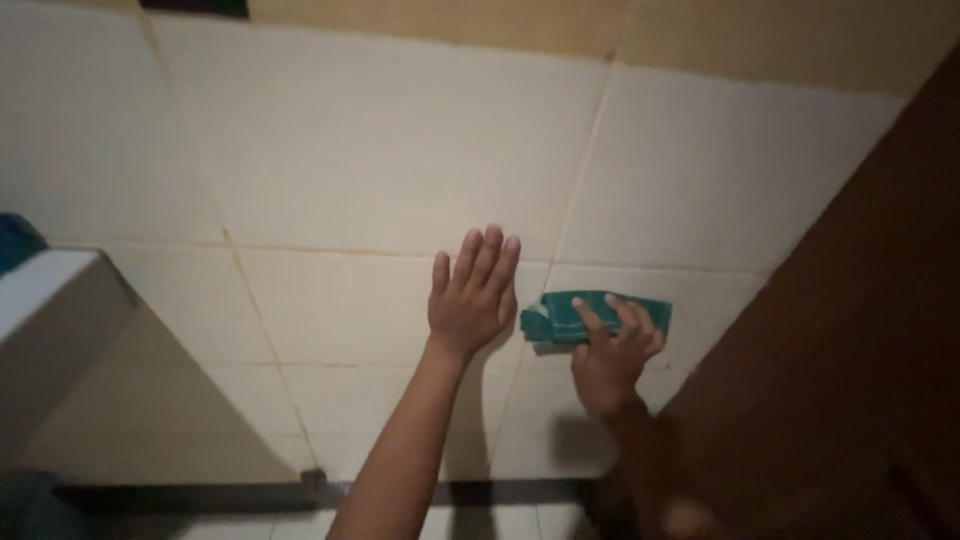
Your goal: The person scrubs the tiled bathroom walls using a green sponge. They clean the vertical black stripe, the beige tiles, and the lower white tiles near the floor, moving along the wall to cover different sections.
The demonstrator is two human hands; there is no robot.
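My left hand (472, 295) lies flat on the tiled wall (380, 150), fingers spread, holding nothing. My right hand (610, 355) presses a folded green cloth (560, 312) against the same wall just to the right of it, fingers spread over the cloth rather than pinching it. The cloth sits on a lower tile close to the brown door (860, 350). I judge the wiping partly done: I cannot tell wiped tiles from unwiped, and the grout lines look yellowed everywhere. I count one cloth, two hands, one white ledge (50, 300) at the left.
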